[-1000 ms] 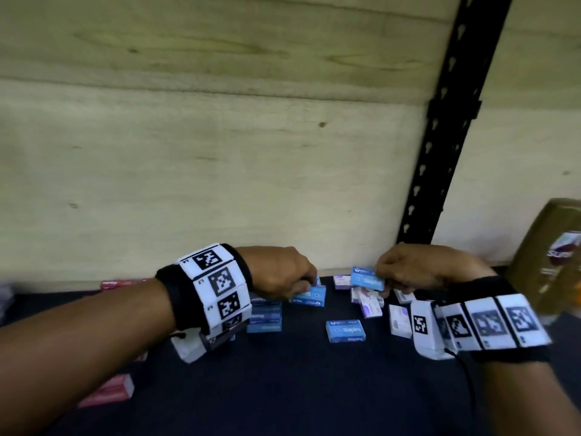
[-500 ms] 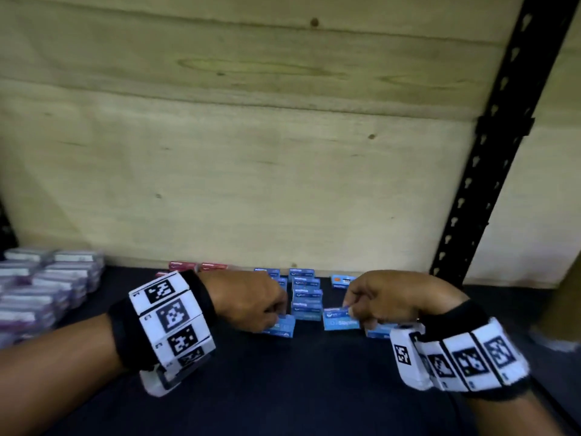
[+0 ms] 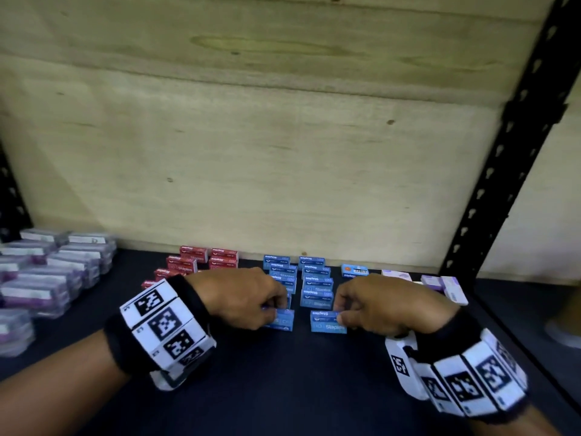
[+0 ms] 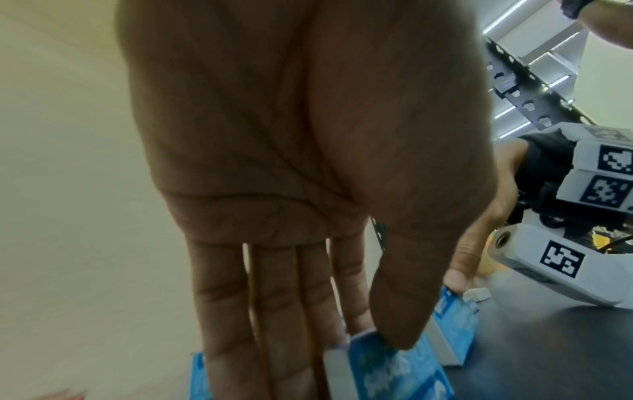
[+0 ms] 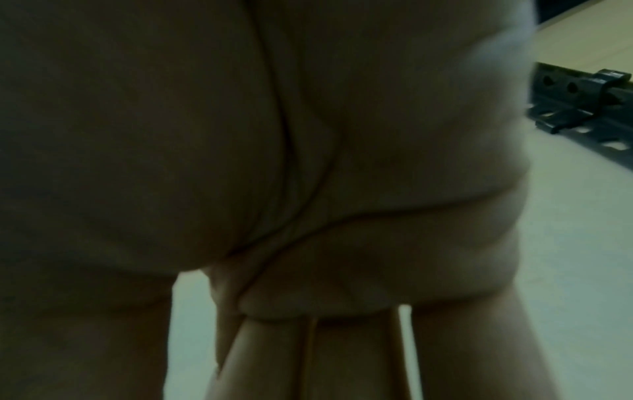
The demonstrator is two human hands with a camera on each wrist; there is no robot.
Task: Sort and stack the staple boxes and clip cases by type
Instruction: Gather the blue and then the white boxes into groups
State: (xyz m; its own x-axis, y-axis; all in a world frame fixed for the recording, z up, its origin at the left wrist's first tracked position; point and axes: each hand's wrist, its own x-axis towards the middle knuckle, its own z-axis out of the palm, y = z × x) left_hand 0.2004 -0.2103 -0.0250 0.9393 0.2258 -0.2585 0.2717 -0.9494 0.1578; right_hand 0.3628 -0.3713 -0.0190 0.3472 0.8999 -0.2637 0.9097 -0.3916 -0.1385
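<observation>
Left hand (image 3: 248, 297) grip on blue box (image 3: 283, 322), right hand (image 3: 377, 303) on "Staples" box (image 3: 327, 322)

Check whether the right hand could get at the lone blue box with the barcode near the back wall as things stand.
Probably yes: the barcode box lies just beyond the right hand with nothing between, but that hand grips a blue staple box, so it must let go first.
</observation>
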